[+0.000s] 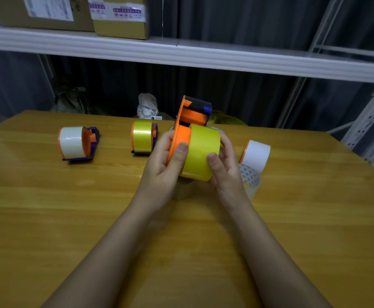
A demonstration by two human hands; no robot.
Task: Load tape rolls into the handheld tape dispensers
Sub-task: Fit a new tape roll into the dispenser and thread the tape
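While both hands are raised just above the middle of the wooden counter (48,218), the left hand (163,165) keeps its grip on the orange dispenser (179,138), thumb curled over the rim of the side plate, and the right hand (226,165) wraps its grip round the yellow tape roll (201,152), thumb on the roll's face and fingers behind it. That roll sits against the dispenser's orange plate, with the dispenser's dark roller end pointing up toward twelve o'clock. At about ten o'clock from the hands a dispenser loaded with a white roll (75,142) lies on the counter, and just left of the hands, at nine o'clock, stands a second dispenser holding yellow tape (142,136). At three o'clock, close beside the right hand, a white roll on an orange plate (257,154) rests on the counter, touching a clear roll with a patterned core (249,176) below it. Far off at twelve o'clock a white shelf (181,54) carries cardboard boxes (119,16).
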